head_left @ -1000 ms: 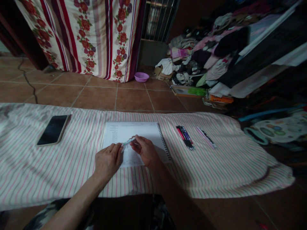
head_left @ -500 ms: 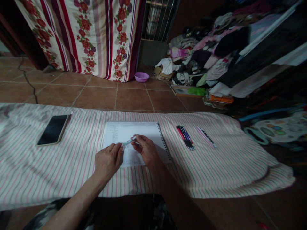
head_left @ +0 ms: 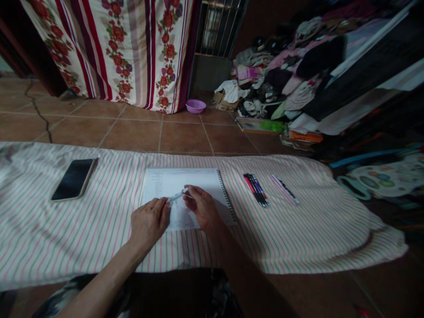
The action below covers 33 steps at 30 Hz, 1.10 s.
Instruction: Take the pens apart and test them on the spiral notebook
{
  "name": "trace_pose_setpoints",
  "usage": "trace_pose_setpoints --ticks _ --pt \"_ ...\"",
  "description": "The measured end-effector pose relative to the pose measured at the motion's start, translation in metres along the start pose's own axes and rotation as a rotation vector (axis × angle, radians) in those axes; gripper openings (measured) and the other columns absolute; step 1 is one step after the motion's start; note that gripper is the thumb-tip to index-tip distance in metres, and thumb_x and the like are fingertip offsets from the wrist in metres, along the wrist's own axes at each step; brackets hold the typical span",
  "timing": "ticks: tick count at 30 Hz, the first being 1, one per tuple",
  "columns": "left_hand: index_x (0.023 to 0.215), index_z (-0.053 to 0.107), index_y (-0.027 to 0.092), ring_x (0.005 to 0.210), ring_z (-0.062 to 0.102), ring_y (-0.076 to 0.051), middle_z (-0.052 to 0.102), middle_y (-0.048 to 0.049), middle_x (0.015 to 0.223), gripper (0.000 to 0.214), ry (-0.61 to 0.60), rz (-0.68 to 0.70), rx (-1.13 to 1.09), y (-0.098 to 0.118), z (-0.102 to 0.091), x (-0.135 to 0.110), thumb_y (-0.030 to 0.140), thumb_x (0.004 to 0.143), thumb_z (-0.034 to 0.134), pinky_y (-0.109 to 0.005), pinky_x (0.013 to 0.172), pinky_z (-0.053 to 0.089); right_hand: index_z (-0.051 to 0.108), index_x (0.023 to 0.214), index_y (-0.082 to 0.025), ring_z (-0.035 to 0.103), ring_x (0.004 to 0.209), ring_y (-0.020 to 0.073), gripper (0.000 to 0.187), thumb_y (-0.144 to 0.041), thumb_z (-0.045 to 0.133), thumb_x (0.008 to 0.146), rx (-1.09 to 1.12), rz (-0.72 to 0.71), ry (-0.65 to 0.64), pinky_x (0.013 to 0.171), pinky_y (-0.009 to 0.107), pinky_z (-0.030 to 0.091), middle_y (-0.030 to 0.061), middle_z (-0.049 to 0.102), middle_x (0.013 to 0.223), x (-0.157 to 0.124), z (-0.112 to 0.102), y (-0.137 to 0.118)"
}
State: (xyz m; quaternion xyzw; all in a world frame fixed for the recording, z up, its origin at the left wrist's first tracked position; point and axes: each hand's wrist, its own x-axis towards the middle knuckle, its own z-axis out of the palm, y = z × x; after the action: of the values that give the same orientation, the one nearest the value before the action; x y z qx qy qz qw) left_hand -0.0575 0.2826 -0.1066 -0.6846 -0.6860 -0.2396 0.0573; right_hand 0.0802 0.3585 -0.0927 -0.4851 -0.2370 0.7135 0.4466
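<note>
A slim white and pale blue pen (head_left: 176,196) is held slantwise above a spiral notebook (head_left: 195,176). Its lower left end sits in my left hand (head_left: 150,219), whose fingers are closed round it. My right hand (head_left: 202,206) pinches the upper right end between thumb and forefinger, the other fingers curled. The notebook lies open flat, with a printed column at its left and the wire binding on the right side. Its lower left part is hidden by my left hand. Fine detail on the pen is too small to make out.
A striped cloth (head_left: 308,238) covers the low surface. On it lie a phone (head_left: 73,180) at left, several pens (head_left: 256,190) side by side, and a pink and a black-and-white pen (head_left: 285,190) farther right. Beyond are a purple basin (head_left: 195,106) and heaped clothes (head_left: 271,79).
My right thumb and fingers have shifted slightly at the pen's upper end. My left hand and everything else look the same.
</note>
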Motion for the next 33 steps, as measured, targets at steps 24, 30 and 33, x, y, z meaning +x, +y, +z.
trace_pose_setpoints --ticks 24,30,33 --pt "0.102 0.062 0.018 0.079 0.065 -0.019 0.069 -0.0061 0.090 0.033 -0.130 -0.129 -0.259 0.002 0.001 0.003 0.039 0.087 0.041 -0.028 0.067 0.049 0.069 0.080 -0.019 0.060 0.062 0.0096 0.033 -0.042 0.075 0.056 -0.048 -0.105 -0.014 0.051 0.018 0.044 0.0013 0.068 0.076 -0.005 0.001 0.000" --pt "0.100 0.063 0.018 0.076 0.065 -0.018 0.070 -0.0055 0.087 0.030 -0.099 -0.197 -0.449 0.000 0.009 0.000 0.037 0.086 0.044 -0.028 0.067 0.050 0.069 0.085 -0.021 0.061 0.065 0.0106 0.034 -0.046 0.070 0.063 -0.153 -0.199 -0.011 0.050 0.018 0.041 0.0013 0.067 0.081 -0.007 0.001 -0.002" --pt "0.100 0.063 0.018 0.073 0.065 -0.017 0.070 -0.0046 0.082 0.030 -0.118 -0.259 -0.560 0.002 0.011 0.000 0.037 0.086 0.044 -0.027 0.062 0.050 0.069 0.086 -0.021 0.060 0.064 0.0092 0.032 -0.046 0.068 0.065 -0.157 -0.230 -0.008 0.050 0.017 0.041 0.0001 0.065 0.079 -0.008 0.001 -0.004"
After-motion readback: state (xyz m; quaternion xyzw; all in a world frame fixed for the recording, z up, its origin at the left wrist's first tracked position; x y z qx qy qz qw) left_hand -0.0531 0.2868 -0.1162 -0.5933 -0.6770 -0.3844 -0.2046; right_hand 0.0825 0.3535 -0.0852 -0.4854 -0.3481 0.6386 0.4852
